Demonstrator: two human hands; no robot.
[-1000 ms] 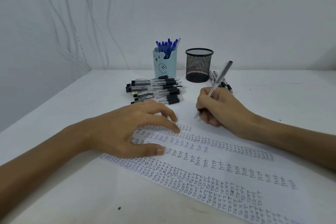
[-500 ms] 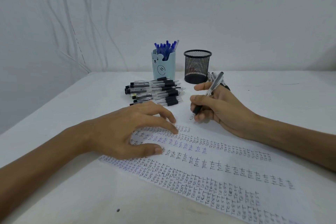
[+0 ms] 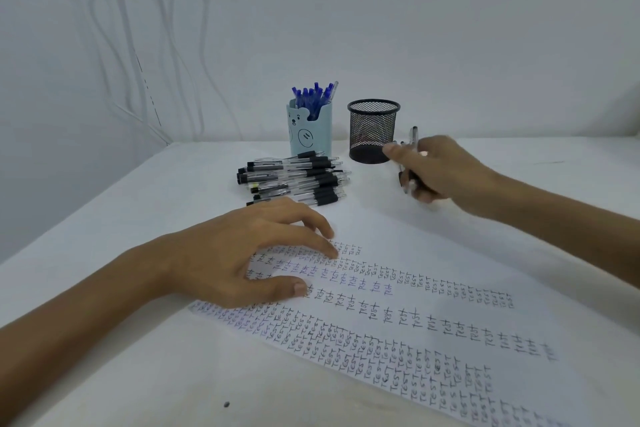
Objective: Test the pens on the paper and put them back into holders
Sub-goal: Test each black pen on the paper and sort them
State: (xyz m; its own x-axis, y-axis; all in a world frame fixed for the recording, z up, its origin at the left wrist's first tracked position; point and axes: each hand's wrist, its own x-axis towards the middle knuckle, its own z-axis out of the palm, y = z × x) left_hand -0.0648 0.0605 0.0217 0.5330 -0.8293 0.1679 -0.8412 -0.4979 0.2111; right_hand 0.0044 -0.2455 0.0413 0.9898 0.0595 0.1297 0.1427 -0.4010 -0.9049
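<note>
My left hand [image 3: 249, 253] rests spread on the written paper [image 3: 433, 305], fingertips and thumb pressing it down. My right hand [image 3: 440, 172] hovers to the right of the black mesh holder [image 3: 373, 131], its fingers curled round a black pen [image 3: 412, 163] that stands nearly upright. The index finger points toward the mesh holder. A pile of black pens [image 3: 294, 180] lies in front of the light blue bear holder [image 3: 309, 128], which holds several blue pens [image 3: 313, 95]. A few more pens lie partly hidden behind my right hand.
The white table [image 3: 138, 374] meets a white wall at the back. Cables [image 3: 138, 62] hang down the wall at the left. A small dark speck [image 3: 227, 404] lies near the front edge.
My right hand lifted the pen off the paper and moved back and to the right, beside the mesh holder. My left hand stayed on the paper.
</note>
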